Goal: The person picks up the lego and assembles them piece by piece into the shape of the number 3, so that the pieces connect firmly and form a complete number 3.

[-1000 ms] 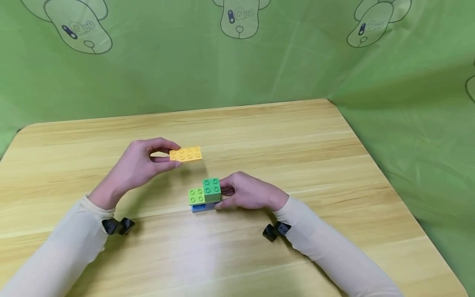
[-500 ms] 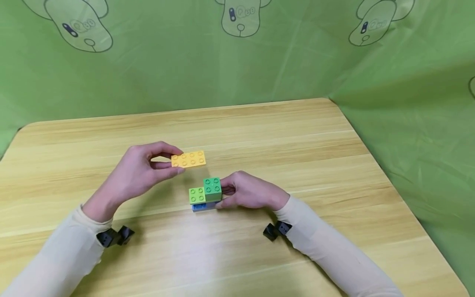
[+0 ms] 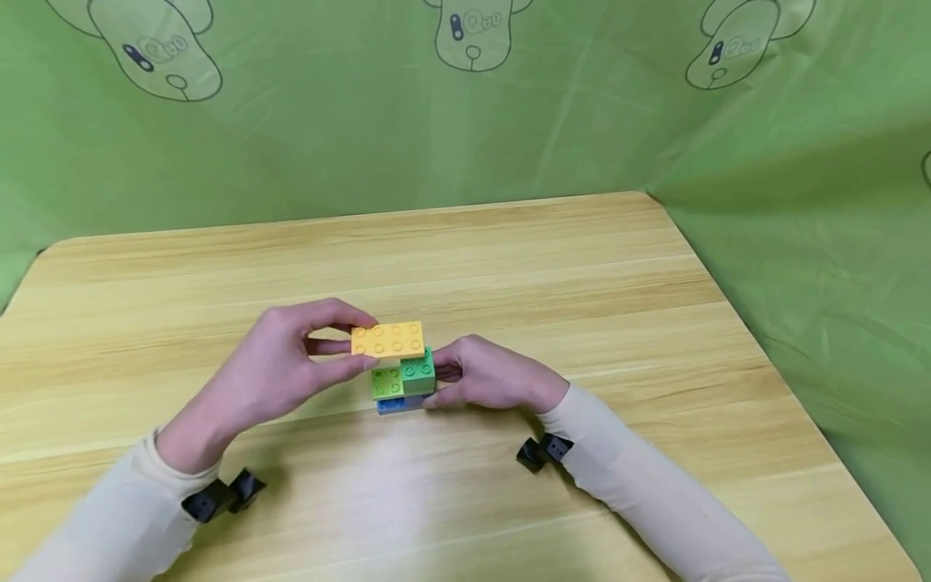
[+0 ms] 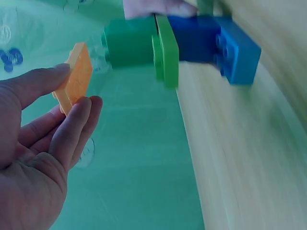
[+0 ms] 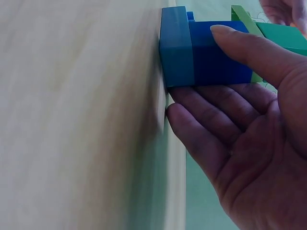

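Observation:
My left hand [image 3: 265, 380] pinches one end of a flat yellow-orange toy brick [image 3: 388, 340], studs up, between thumb and fingers. In the head view this brick overlaps the back of a green brick [image 3: 418, 377]; in the left wrist view a gap separates them. The green brick tops a stack on the table, seated on one end of a thin lime plate [image 3: 386, 383]. Beneath the plate are a dark blue brick [image 5: 223, 55] and a lighter blue bottom brick [image 5: 176, 52]. My right hand [image 3: 502, 376] grips the stack from the right, thumb on the dark blue brick.
The wood-grain table [image 3: 545, 275] extends around both hands. A green curtain [image 3: 349, 137] with cartoon outlines hangs behind it and along the right side. Small black cameras [image 3: 221, 495] are strapped at both sleeves.
My left hand has moved the yellow-orange brick rightward and toward me, from behind the stack to overlapping the green brick in the head view. My right hand and the stack stay in place.

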{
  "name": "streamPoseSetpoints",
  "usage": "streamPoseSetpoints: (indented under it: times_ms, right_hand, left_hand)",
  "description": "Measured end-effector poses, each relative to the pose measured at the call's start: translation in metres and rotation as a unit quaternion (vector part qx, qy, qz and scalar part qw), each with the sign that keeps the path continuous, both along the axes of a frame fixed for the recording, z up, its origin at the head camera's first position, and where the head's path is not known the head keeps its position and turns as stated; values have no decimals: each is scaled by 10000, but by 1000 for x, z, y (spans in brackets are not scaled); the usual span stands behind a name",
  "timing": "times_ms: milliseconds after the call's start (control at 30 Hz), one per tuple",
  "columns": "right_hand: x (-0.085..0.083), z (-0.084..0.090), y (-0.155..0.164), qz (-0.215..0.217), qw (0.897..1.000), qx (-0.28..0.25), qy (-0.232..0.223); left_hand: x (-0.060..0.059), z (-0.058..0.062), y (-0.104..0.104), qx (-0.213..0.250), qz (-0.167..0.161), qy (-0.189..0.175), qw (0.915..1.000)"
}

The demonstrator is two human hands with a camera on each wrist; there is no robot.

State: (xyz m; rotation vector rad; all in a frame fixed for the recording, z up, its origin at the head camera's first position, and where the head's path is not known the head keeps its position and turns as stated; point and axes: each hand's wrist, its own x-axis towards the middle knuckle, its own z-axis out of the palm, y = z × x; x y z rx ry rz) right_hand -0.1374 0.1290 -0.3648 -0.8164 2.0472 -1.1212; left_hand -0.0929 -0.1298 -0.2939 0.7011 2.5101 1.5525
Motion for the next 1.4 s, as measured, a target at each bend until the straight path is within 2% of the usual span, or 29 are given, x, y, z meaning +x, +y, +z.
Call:
streamPoseSetpoints:
  times_ms: [100,200,667,1000,1400]
  right_hand:
    - [0,1,-1,-25,9999,99,54]
    - [0,2,-1,-60,9998,166,40]
    - [1,2,0,-82,9999,75,-92]
    - [1,2,0,-84,9998,146,42]
    - [1,2,-1,-73,9999,83,-24]
  left_hand:
    - [7,0,4,-23,-137,384,9992]
    - [11,0,7,-4,-168,500,9986]
    - [12,-5,9,23,-86,435,9990]
    - [13,-8,13,47,-105,359,9993]
    - [13,-16,13,11,-74,296,9995]
